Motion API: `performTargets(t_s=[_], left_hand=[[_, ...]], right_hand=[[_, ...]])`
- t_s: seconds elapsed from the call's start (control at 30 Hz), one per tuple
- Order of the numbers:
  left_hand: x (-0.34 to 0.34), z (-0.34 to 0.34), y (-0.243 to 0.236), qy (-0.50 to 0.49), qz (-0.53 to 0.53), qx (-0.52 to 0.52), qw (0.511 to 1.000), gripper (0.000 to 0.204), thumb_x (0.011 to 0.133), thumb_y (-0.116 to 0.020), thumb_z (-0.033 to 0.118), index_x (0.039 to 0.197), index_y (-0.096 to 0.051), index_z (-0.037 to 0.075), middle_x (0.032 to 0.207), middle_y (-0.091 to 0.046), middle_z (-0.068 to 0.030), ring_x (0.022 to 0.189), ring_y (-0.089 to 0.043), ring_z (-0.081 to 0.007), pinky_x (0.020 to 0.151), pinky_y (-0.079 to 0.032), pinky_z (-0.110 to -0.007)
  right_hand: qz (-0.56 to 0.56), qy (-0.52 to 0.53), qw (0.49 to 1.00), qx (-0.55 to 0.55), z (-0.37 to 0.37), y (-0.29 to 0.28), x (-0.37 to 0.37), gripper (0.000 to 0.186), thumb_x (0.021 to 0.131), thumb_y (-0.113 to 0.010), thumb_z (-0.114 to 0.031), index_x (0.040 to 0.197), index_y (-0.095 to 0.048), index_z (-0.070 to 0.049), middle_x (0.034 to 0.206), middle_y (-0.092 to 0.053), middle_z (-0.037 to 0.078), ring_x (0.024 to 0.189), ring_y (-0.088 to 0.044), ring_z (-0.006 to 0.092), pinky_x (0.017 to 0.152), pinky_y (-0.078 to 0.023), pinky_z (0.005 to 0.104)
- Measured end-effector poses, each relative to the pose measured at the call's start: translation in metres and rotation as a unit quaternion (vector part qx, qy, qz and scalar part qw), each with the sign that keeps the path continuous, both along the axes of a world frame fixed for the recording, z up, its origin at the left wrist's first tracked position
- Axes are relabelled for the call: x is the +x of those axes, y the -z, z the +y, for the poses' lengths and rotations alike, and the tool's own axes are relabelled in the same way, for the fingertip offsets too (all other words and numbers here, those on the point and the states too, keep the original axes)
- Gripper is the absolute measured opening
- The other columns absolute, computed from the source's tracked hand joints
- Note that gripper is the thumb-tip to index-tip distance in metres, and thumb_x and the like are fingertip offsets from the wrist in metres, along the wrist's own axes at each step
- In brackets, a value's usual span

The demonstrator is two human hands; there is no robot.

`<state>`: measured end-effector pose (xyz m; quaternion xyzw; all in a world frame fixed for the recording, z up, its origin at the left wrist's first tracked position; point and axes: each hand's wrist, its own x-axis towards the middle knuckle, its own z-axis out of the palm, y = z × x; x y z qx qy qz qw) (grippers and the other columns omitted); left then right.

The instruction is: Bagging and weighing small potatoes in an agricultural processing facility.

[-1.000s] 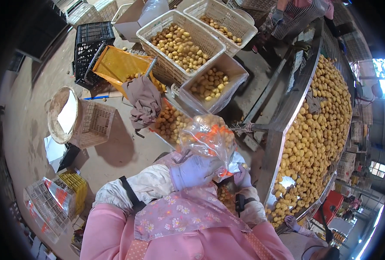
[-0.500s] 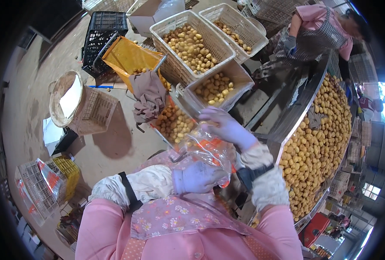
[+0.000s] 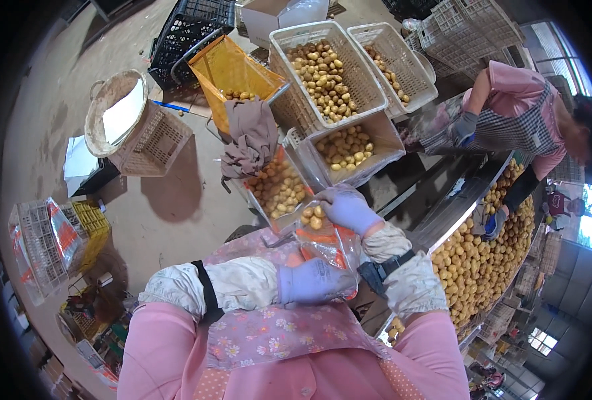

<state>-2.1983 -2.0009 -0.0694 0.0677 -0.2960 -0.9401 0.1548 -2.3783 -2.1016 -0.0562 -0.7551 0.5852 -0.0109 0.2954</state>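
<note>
At centre frame, the left hand (image 3: 312, 281) grips the bottom of a clear bag (image 3: 326, 241) while the right hand (image 3: 349, 208) pinches its top, fruit (image 3: 312, 217) inside. Just above sit fruit-filled crates (image 3: 329, 63), a cloth (image 3: 249, 137); at right, a co-worker (image 3: 522, 113) beside the fruit-heaped tabletop (image 3: 476, 260).

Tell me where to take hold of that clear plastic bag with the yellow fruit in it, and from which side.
Probably grip the clear bag at its upper rim from the far side, where the right hand holds it. The left hand supports the lower end from the near side. It is limp film, and the fruit sits near the mouth, so keep that end raised.
</note>
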Motion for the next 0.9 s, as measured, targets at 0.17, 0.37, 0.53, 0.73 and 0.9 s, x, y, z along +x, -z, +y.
performTargets(t_s=[0.17,0.37,0.53,0.73,0.9], left_hand=[[0.004,-0.042,-0.063,0.076,-0.024,-0.652,0.754,0.036,0.076,-0.054,0.010,0.111,-0.051,0.005,0.100,-0.058,-0.0121,0.083,-0.062,-0.0284,0.068,-0.052,-0.036],[0.011,-0.029,-0.068,0.038,-0.033,-0.673,0.738,0.030,0.074,-0.055,0.009,0.103,-0.054,0.007,0.087,-0.060,-0.0089,0.078,-0.062,-0.0284,0.064,-0.050,-0.038],[0.013,-0.014,-0.069,0.123,0.013,-0.664,0.737,0.032,0.073,-0.055,0.010,0.104,-0.055,0.006,0.087,-0.059,-0.0109,0.078,-0.061,-0.0299,0.066,-0.049,-0.039],[0.019,0.025,-0.072,0.121,0.116,-0.602,0.780,0.019,0.078,-0.051,0.010,0.096,-0.053,0.006,0.078,-0.057,-0.0115,0.070,-0.060,-0.0304,0.060,-0.048,-0.041],[0.015,0.063,-0.049,0.165,0.143,-0.561,0.798,0.016,0.082,-0.050,0.013,0.096,-0.053,0.006,0.078,-0.057,-0.0140,0.070,-0.060,-0.0319,0.059,-0.048,-0.041]], right_hand=[[-0.294,0.349,0.889,0.050,0.025,-0.027,-0.016,0.026,0.094,-0.047,-0.014,0.115,-0.059,-0.005,0.103,-0.062,0.007,0.100,-0.055,0.0114,0.088,-0.044,0.0253],[-0.565,0.495,0.642,-0.154,0.076,-0.026,-0.036,0.029,0.097,-0.043,-0.020,0.117,-0.052,-0.001,0.112,-0.058,0.012,0.103,-0.055,0.0198,0.093,-0.042,0.0303],[-0.677,0.521,0.434,-0.285,0.139,-0.042,-0.027,0.025,0.096,-0.040,-0.023,0.099,-0.053,-0.002,0.094,-0.059,0.012,0.097,-0.054,0.0215,0.095,-0.041,0.0397],[-0.546,0.632,0.449,-0.319,0.206,-0.099,0.009,0.019,0.095,-0.040,-0.018,0.092,-0.051,-0.003,0.061,-0.035,-0.003,0.062,-0.042,0.0130,0.089,-0.043,0.0404],[-0.526,0.638,0.482,-0.290,0.233,-0.104,0.004,0.019,0.095,-0.042,-0.018,0.093,-0.051,-0.001,0.064,-0.040,-0.001,0.063,-0.045,0.0127,0.084,-0.045,0.0335]])
